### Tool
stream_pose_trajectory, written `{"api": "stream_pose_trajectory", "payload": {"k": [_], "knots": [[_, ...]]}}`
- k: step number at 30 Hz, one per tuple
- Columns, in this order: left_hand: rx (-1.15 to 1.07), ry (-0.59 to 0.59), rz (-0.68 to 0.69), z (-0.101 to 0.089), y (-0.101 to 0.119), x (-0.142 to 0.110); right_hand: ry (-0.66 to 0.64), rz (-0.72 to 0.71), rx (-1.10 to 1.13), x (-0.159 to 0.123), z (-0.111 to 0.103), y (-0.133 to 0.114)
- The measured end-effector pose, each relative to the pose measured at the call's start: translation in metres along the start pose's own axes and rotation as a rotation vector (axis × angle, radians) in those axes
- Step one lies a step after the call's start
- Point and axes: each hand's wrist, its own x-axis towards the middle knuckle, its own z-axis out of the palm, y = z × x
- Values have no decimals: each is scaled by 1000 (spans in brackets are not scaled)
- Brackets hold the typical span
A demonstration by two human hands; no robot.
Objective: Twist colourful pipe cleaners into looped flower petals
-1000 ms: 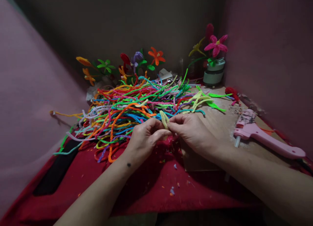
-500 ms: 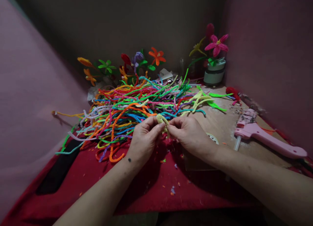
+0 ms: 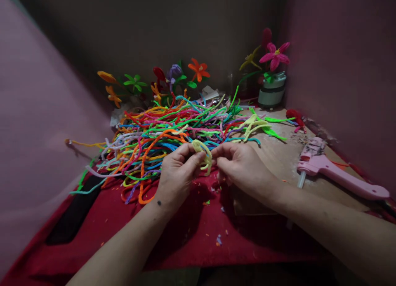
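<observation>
A pale yellow pipe cleaner (image 3: 206, 149), bent into loops, is pinched between the thumb and fingers of my left hand (image 3: 177, 170). Its curled end hangs free on the right side of that pinch. Close beside it is my right hand (image 3: 243, 168), with index finger and thumb slightly apart and nothing visible between them. The index fingertip almost meets the yellow loop; whether it touches I cannot tell. Behind both hands spreads a big heap of coloured pipe cleaners (image 3: 173, 125).
To the right, a pink glue gun (image 3: 337, 170) lies on a brown board (image 3: 278, 150). Pipe cleaner flowers (image 3: 198, 69) stand along the back, one pink flower (image 3: 274, 56) by a pale green container (image 3: 271, 94). A black strip (image 3: 72, 214) lies on the red cloth (image 3: 173, 244) among scraps.
My right hand has let go of the yellow pipe cleaner and moved slightly apart from it. The pipe cleaner has shifted left with my left hand, its loops now more curled and spread.
</observation>
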Motion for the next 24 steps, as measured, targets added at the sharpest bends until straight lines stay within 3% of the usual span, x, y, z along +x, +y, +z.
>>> {"api": "stream_pose_trajectory", "payload": {"k": [6, 17, 21, 24], "knots": [[90, -5, -31, -1, 3, 2, -30, -6, 122, 1, 3, 3], [48, 1, -40, 1, -2, 1, -217, 299, 392, 4, -1, 0], [-11, -45, -98, -1, 0, 3, -312, 327, 519, 7, -1, 6], [-19, -69, -92, -4, 2, 4, -313, 339, 507, 8, -2, 8]]}}
